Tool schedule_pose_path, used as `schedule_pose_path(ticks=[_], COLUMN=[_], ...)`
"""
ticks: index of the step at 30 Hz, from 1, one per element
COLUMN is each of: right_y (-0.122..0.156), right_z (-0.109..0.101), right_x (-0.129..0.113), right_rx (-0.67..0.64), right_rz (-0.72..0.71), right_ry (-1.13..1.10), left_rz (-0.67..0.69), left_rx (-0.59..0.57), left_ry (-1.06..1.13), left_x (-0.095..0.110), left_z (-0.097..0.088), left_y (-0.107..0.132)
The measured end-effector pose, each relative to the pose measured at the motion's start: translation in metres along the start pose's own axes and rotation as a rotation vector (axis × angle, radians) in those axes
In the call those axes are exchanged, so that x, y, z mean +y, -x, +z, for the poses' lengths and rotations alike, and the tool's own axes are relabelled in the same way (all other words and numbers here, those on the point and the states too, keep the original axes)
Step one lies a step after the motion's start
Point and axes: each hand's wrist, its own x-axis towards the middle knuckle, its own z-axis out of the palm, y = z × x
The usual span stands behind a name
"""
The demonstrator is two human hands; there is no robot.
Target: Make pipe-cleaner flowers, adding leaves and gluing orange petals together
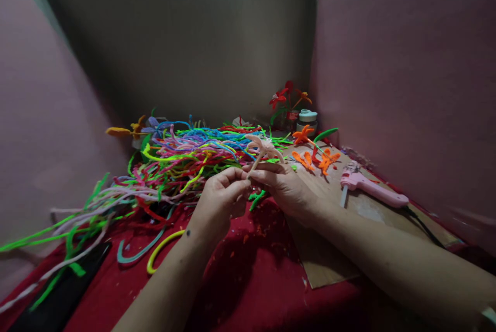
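Note:
A pale pink pipe-cleaner flower [265, 148] stands tilted above my fingers, its petals spread at the top and its stem running down to the left. My left hand [227, 192] pinches the lower stem between thumb and fingers. From the other side my right hand [284, 184] grips the same stem, thumb close to the left thumb. Both hands are closed, and the stem's lower end is hidden by the fingers. Behind them lies a big heap of many-coloured pipe cleaners [186, 156]. A short green piece [257, 199] rests below the hands.
A brown board [329, 265] at right bears a pink glue gun [374, 191] with a black cord and orange flower pieces [327, 161]. A lidded jar [307, 120] and red flowers [278, 98] stand behind. A black flat object [65, 290] and yellow ring [165, 249] lie left on red cloth [248, 280].

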Motion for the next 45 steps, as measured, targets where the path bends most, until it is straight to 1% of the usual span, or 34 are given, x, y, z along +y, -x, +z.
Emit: schedule_pose_path(ticks=[3, 5, 9, 12, 15, 17, 19, 22, 25, 28, 31, 33, 36, 38, 39, 41, 42, 45], right_y=[-0.001, -0.001, -0.001, -0.001, -0.001, -0.001, 0.000, 0.001, 0.001, -0.001, -0.002, -0.003, -0.002, -0.001, -0.001, 0.000, 0.001, 0.003], right_z=[-0.003, -0.003, -0.001, 0.001, 0.002, 0.002, 0.002, 0.002, 0.004, 0.003, -0.001, -0.002, 0.000, 0.002, 0.003, 0.005, 0.005, 0.005], right_x=[0.002, 0.004, 0.004, 0.002, -0.001, -0.003, -0.005, -0.008, -0.009, -0.005, 0.003, 0.006, 0.007, 0.005, 0.004, 0.002, 0.002, 0.002], right_rx=[-0.004, -0.013, -0.034, -0.079, -0.076, -0.080, -0.101, -0.121, -0.112, -0.077, -0.007, 0.033, 0.050, 0.059, 0.061, 0.065, 0.055, -0.011], right_rz=[0.012, 0.017, -0.011, -0.009, 0.015, 0.039, 0.043, 0.008, -0.027, -0.033, -0.053, -0.088, -0.134, -0.165, -0.178, -0.181, -0.166, -0.117], right_ry=[0.041, 0.041, 0.033, 0.061, -0.002, -0.047, -0.051, -0.014, -0.005, -0.003, 0.016, 0.038, 0.114, 0.162, 0.175, 0.173, 0.158, 0.102], left_rz=[0.046, 0.054, 0.025, -0.022, -0.070, -0.099, -0.117, -0.124, -0.113, -0.036, 0.112, 0.238, 0.502, 0.653, 0.700, 0.728, 0.711, 0.577], left_rx=[0.043, 0.043, -0.021, -0.092, -0.180, -0.215, -0.232, -0.254, -0.251, -0.184, -0.061, 0.033, 0.185, 0.231, 0.236, 0.229, 0.225, 0.210], left_ry=[-0.062, -0.063, -0.015, 0.073, 0.186, 0.236, 0.266, 0.279, 0.234, 0.097, -0.175, -0.403, -0.778, -0.976, -1.032, -1.041, -1.004, -0.790], left_x=[-0.002, -0.003, -0.002, 0.001, 0.003, 0.003, 0.001, -0.001, -0.001, 0.001, -0.002, -0.007, -0.017, -0.022, -0.024, -0.024, -0.023, -0.017], left_z=[0.001, 0.000, -0.004, -0.006, -0.005, -0.005, -0.005, -0.006, -0.006, -0.002, 0.002, 0.003, 0.001, -0.002, -0.003, -0.004, -0.004, 0.000], left_y=[0.000, 0.000, -0.002, -0.002, 0.000, 0.000, 0.000, -0.001, -0.001, 0.000, 0.000, 0.000, 0.000, 0.000, 0.000, 0.000, 0.000, 0.002])
